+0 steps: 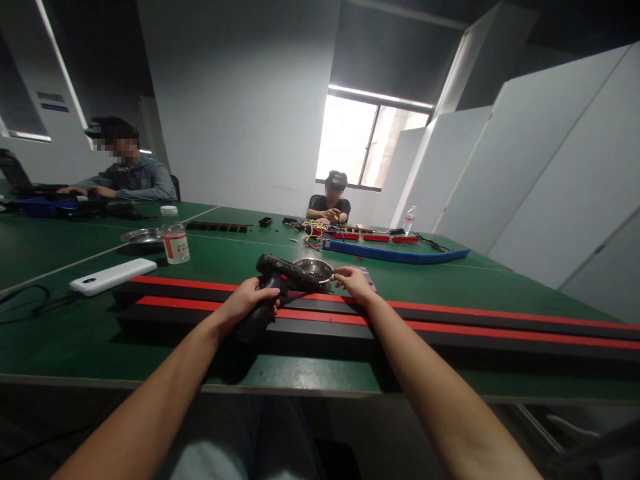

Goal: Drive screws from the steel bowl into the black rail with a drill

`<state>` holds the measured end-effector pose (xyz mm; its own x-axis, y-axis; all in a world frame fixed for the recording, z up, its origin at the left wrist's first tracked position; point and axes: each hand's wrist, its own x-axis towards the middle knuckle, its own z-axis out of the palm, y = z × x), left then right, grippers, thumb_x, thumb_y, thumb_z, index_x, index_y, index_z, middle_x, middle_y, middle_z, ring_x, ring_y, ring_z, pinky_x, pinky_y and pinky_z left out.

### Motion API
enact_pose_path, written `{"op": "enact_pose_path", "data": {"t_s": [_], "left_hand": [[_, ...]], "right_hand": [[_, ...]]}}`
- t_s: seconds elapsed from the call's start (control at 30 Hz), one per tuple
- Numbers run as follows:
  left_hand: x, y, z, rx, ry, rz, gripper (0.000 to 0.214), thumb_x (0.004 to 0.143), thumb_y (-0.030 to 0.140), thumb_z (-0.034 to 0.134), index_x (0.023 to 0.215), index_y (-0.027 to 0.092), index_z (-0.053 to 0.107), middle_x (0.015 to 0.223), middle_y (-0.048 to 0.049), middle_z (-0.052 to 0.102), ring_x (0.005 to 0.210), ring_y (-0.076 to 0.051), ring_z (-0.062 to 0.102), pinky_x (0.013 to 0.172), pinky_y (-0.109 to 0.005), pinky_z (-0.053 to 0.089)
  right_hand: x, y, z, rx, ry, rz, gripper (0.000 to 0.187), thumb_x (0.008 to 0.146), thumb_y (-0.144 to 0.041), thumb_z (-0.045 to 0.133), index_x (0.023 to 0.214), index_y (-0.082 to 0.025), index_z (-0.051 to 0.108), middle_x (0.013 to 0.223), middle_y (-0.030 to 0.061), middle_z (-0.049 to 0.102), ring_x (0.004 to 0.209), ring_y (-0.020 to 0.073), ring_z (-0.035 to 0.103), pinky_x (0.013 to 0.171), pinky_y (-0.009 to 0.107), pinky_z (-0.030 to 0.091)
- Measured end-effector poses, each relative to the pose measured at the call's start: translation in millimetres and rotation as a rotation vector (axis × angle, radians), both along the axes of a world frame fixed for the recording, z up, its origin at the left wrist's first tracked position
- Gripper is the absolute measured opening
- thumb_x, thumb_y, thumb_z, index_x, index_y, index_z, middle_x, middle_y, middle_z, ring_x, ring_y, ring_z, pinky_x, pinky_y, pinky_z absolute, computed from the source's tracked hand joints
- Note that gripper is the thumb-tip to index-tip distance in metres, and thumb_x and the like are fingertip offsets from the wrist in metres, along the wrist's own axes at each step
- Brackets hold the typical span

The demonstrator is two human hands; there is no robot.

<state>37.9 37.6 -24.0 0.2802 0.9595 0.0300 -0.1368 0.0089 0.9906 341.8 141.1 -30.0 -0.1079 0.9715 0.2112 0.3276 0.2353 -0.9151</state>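
Drill gripped in left hand; bowl just beside right hand.

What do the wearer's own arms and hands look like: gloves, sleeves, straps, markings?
Left hand and right hand: ordinary human hands, no gloves. No watch or bracelet visible at either wrist; a thin ring would be too small to rule out. Left forearm and right forearm: slim, no sleeves in frame, upper arms out of view. No straps, cables or markings visible on them.
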Motion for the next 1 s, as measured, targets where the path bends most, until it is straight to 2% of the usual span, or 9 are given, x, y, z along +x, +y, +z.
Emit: {"op": "enact_pose_path", "data": {"t_s": [0.27,0.53,0.63,0.8,1.0], "left_hand": [[1,-1,0.8,0.004,0.000,-0.005,0.030,0.078,0.032,0.079,0.089,0.012,0.060,0.075,-0.0073,0.070,0.061,-0.017,0.067,0.058,-0.029,0.057],[2,-5,4.7,-0.004,0.006,0.016,0.030,0.077,0.032,0.079,0.089,0.012,0.060,0.075,-0.0077,0.070,0.061,-0.017,0.067,0.060,-0.031,0.058],[2,-5,4.7,-0.002,0.007,0.003,0.032,0.077,0.033,0.080,0.091,0.012,0.059,0.076,-0.0079,0.070,0.061,-0.018,0.068,0.060,-0.032,0.058],[3,-4,4.1,-0.001,0.003,-0.005,0.032,0.077,0.033,0.079,0.089,0.013,0.059,0.074,-0.0079,0.069,0.060,-0.018,0.067,0.059,-0.033,0.058],[5,-5,5.4,0.022,0.007,0.002,0.031,0.078,0.034,0.078,0.089,0.012,0.059,0.074,-0.0076,0.069,0.059,-0.018,0.067,0.059,-0.033,0.058]], "right_hand": [[-1,-2,1.6,-0.021,-0.013,-0.022,0.024,0.087,-0.005,0.056,0.104,-0.011,0.071,0.096,0.0113,0.078,0.079,0.0148,0.072,0.065,0.021,0.054],[-7,-4,4.7,-0.050,-0.080,-0.062,0.030,0.088,-0.003,0.052,0.114,-0.010,0.065,0.098,0.0116,0.077,0.073,0.0134,0.071,0.065,0.021,0.053],[-11,-1,3.4,0.001,-0.249,-0.109,0.027,0.089,-0.008,0.056,0.113,-0.010,0.066,0.094,0.0109,0.077,0.073,0.0149,0.071,0.066,0.021,0.051],[-19,10,11.7,0.094,-0.663,-0.072,0.012,0.087,-0.018,0.064,0.089,-0.015,0.076,0.093,0.0091,0.078,0.081,0.0183,0.071,0.067,0.021,0.045],[-39,24,20.4,0.025,-0.892,-0.141,0.017,0.086,-0.024,0.065,0.089,-0.015,0.079,0.088,0.0119,0.077,0.077,0.0200,0.070,0.061,0.023,0.040]]}}
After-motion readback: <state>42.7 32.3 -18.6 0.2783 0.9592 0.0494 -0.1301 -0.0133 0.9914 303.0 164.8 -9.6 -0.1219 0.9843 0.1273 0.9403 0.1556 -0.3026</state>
